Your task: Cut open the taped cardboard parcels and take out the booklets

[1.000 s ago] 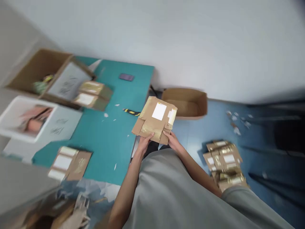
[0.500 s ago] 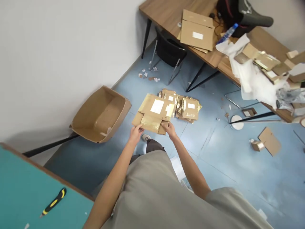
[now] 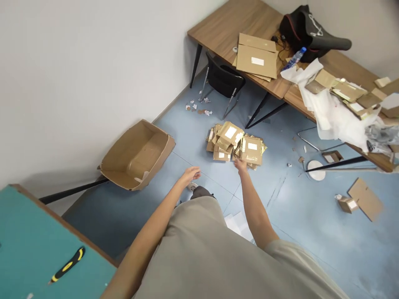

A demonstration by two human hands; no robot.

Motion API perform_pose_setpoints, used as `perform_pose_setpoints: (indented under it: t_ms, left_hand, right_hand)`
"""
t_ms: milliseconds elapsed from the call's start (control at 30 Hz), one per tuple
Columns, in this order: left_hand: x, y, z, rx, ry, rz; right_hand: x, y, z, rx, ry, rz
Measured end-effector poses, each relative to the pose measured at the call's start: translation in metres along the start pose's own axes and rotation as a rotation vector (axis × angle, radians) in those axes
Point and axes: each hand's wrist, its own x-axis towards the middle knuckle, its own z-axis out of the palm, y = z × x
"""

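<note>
- Head view, the changed item: one flattened carton (image 3: 230, 133), white label uppermost, pinched between both hands half a second earlier. It had left them and lay tilted over the left-hand pile (image 3: 222, 155), near the centre of the frame; whether it had fully settled could not be told.
- Left hand (image 3: 190, 174): empty, just below centre, fingers extended and close together, well apart from the cartons.
- Right hand (image 3: 240, 165): no object seen in its grip, fingers loosely bent, at the lower edge of the right-hand pile (image 3: 252, 153); contact could not be told.
- Meaning, as judged: the carton had been let go onto the other flattened ones, adding one to the heap and freeing both hands.
- Piles: two, side by side on the blue floor (image 3: 280, 207), flattened brown cartons with gold-toned tape and white labels.
- Large open box (image 3: 158, 164): left of centre, apart from the piles.
- Utility knife (image 3: 67, 265): black and yellow, on the teal table (image 3: 93, 272), lower left of the frame, out of both hands.
- Larger flat cardboard (image 3: 258, 62): on the wooden desk (image 3: 218, 25), upper right of centre.
</note>
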Motion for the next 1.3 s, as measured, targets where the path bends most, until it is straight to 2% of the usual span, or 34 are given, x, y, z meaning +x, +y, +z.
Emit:
perform_pose_setpoints:
  t_ms: [67,167,267,367,467,567,767,967,1100,1200,1300]
  left_hand:
    - [-0.018,-0.019,-0.042,-0.072,0.091,-0.007]
    - [-0.048,-0.046,-0.107,-0.245,0.280,0.001]
    - [-0.084,-0.075,-0.163,-0.471,0.497,0.034]
    - [-0.125,-0.107,-0.202,-0.724,0.672,0.097]
    - [-0.161,-0.140,-0.225,-0.966,0.793,0.175]
    - [-0.190,-0.173,-0.238,-1.164,0.855,0.256]
    - [-0.236,-0.235,-0.272,-1.469,0.936,0.363]
    - [-0.291,-0.310,-0.322,-1.723,1.079,0.490]
    - [-0.328,-0.358,-0.343,-1.843,1.146,0.558]
    - [-0.348,-0.384,-0.353,-1.922,1.165,0.591]
    - [-0.360,-0.401,-0.364,-1.996,1.165,0.607]
  right_hand:
    - [-0.018,0.013,0.019,-0.089,-0.092,0.090]
    - [-0.044,0.026,0.060,-0.241,-0.297,0.135]
    - [-0.067,0.030,0.114,-0.407,-0.546,0.089]
    - [-0.096,0.029,0.178,-0.581,-0.823,-0.007]
    - [-0.137,0.030,0.243,-0.742,-1.098,-0.111]
    - [-0.190,0.037,0.298,-0.875,-1.332,-0.209]
    - [-0.315,0.061,0.379,-1.063,-1.660,-0.356]
    - [-0.447,0.099,0.438,-1.216,-1.865,-0.512]
    - [-0.529,0.127,0.473,-1.293,-1.953,-0.672]
    - [-0.583,0.146,0.499,-1.353,-1.966,-0.860]
    - [-0.625,0.160,0.521,-1.424,-1.925,-1.125]
